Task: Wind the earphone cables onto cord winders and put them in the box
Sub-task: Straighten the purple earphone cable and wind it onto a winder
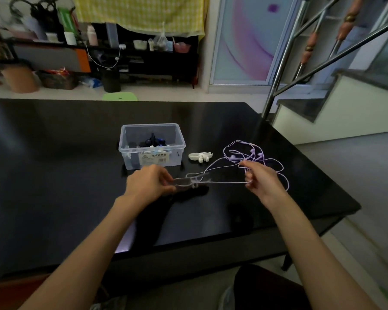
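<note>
The glossy black table (76,153) spreads before me. At twelve o'clock sits the clear plastic box (152,146), already holding wound earphones. My left hand (148,183) pinches a grey cord winder (185,182); my right hand (259,176), at three o'clock, pinches the lilac earphone cable (224,167). A white cord winder (200,156) lies at one o'clock.

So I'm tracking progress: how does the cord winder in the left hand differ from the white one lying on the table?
The translucent grey cord winder is gripped by the left hand above the table, with lilac earphone cable running to it. The white cord winder lies untouched on the black table beside the clear plastic box, without cable. Both are outside the box.
</note>
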